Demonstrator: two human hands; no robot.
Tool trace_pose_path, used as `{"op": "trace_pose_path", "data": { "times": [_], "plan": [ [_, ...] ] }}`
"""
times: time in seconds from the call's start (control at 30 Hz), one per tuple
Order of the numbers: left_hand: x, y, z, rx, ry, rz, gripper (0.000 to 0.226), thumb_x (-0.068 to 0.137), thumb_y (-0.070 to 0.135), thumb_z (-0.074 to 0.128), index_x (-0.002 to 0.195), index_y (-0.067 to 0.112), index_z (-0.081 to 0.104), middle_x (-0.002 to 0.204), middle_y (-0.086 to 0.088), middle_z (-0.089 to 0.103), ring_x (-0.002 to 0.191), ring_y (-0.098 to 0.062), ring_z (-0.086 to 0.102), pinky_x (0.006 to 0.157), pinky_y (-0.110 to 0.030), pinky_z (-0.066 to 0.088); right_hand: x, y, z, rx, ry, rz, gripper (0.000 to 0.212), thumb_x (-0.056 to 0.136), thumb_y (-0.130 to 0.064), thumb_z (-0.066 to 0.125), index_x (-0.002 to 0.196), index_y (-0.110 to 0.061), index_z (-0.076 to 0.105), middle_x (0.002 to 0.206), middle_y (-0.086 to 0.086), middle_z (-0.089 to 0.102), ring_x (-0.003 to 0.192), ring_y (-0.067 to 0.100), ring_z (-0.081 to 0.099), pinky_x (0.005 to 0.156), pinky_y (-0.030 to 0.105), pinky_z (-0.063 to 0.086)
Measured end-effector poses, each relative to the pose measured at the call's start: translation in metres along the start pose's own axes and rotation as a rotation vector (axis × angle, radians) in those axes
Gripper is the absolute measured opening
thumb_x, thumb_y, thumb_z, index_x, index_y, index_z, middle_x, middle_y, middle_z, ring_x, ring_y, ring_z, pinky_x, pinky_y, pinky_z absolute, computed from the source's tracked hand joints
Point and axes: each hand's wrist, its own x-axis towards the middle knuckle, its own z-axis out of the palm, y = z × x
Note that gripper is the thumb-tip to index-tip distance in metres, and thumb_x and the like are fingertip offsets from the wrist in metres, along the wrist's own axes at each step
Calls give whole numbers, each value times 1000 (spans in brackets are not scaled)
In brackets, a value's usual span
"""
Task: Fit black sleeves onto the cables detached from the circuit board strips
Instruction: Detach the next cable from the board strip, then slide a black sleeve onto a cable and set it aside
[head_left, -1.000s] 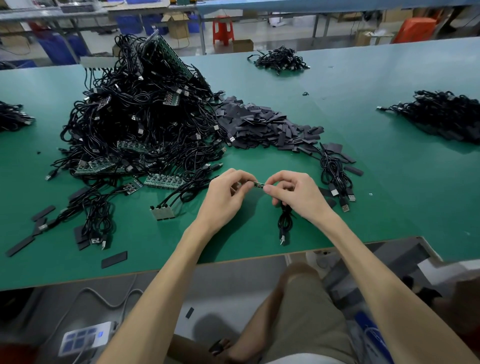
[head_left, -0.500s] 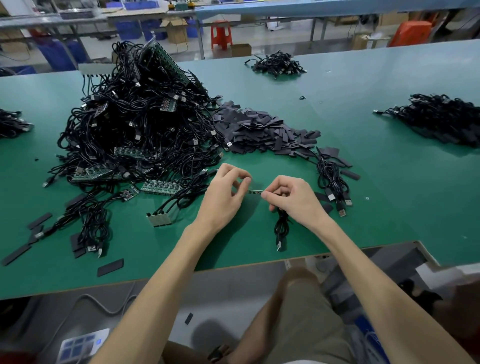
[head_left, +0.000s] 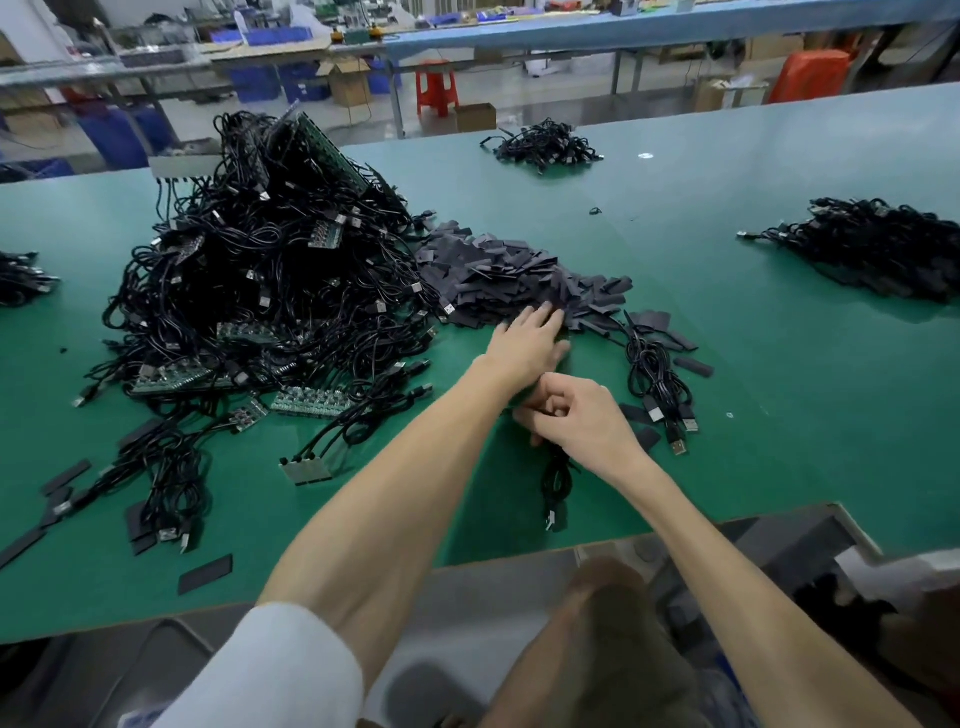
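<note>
From the head camera, the left hand (head_left: 527, 338) lies with fingers stretched flat on the near edge of the pile of black sleeves (head_left: 519, 280), at eleven o'clock from the right hand (head_left: 576, 421). The right hand's fingers curl round a bundled cable (head_left: 556, 483) that trails toward six o'clock on the green table (head_left: 779, 389). The heap of cables and circuit board strips (head_left: 270, 291) sits at nine o'clock of the sleeves.

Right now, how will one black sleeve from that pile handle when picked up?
Probably light and thin: the sleeves lie flat, heaped loosely. Flat strips, so unlikely to roll. Neighbours may drag along, since they overlap under the left hand.
</note>
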Motion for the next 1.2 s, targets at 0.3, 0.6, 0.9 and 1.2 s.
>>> {"op": "trace_pose_path", "data": {
  "times": [0.3,0.6,0.9,1.2],
  "plan": [
    [-33,-18,3,-3,296,61,39,103,26,50,140,16,57,133,-9,60,126,-29,52,102,-40,38,-1,-4,0,33,-22,18,14,84,-31,74,75,-24,65,60,-5,72,50,2,52,61,30,40],
    [-60,-29,-4,-54,343,25,24,98,18,63,120,11,69,117,-8,64,114,-29,57,96,-42,44,-3,-7,-1,52,-20,11,14,84,-28,77,74,-23,68,60,-2,71,51,3,56,61,27,39],
    [-73,-29,-4,-77,386,-101,28,91,-2,48,116,1,61,105,-16,61,93,-39,60,79,-50,51,-3,-7,-2,95,-20,28,12,85,-27,76,76,-22,69,60,0,71,52,9,53,60,29,41],
    [-112,-47,5,-992,574,-139,22,94,0,61,110,9,74,97,-6,74,87,-26,72,78,-41,62,-3,-9,-5,218,74,29,16,93,-21,74,84,-10,66,63,5,72,50,8,56,56,15,45]
  ]
}}
